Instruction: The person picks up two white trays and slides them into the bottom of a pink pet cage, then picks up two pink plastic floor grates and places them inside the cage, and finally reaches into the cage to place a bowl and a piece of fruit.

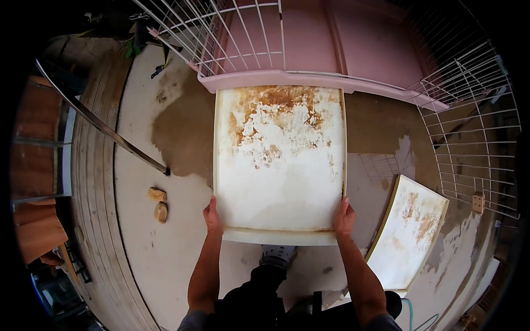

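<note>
A large white tray [270, 193] with raised edges is gripped at its two near corners by my hands. My left hand [212, 216] is closed on the left side, thumb up along the edge. On the right side my right hand [345, 218] holds it the same way; the fingers beneath are hidden. Rusty brown stains and flaking patches cover the tray's far half. Its far end meets the lower rim of a pink plastic pet cage [309, 78] with white wire walls; whether it runs beneath that rim is hard to see.
A second stained white tray [408, 234] lies tilted at the right. An open wire door [475, 143] stands at the cage's right. Two tan lumps [158, 204] lie on the partly wet concrete floor [138, 165]. A metal bar [110, 132] slants at the left, beside wooden planks [91, 165].
</note>
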`<move>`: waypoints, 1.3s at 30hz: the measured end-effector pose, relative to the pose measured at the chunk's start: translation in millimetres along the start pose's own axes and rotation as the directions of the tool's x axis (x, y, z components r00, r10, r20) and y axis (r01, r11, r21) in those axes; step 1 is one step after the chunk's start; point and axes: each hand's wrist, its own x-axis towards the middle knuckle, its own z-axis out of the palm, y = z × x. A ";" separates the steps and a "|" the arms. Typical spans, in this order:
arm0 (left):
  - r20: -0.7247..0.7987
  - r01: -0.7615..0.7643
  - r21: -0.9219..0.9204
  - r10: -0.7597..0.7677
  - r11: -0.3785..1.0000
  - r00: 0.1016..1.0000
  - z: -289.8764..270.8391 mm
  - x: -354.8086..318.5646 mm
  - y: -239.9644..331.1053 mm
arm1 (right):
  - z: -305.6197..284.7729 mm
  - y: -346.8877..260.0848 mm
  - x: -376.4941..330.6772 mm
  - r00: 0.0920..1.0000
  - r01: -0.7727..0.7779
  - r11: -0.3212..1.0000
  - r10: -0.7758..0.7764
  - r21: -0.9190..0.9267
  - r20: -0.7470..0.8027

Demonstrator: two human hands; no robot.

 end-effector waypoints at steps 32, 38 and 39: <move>0.110 0.103 0.221 -0.130 0.970 0.985 -6.5 15.2 8.5 | 17.9 30.1 26.7 0.999 0.027 0.997 -0.024 0.073 -0.042; 0.103 0.126 0.117 -0.138 0.985 0.985 -14.0 7.3 8.5 | 6.6 12.8 25.9 0.992 -0.103 0.992 0.098 0.068 0.075; 0.111 0.156 0.111 -0.169 0.981 0.979 -17.7 10.5 7.6 | 8.6 16.8 25.3 0.992 -0.109 0.992 0.105 0.068 0.066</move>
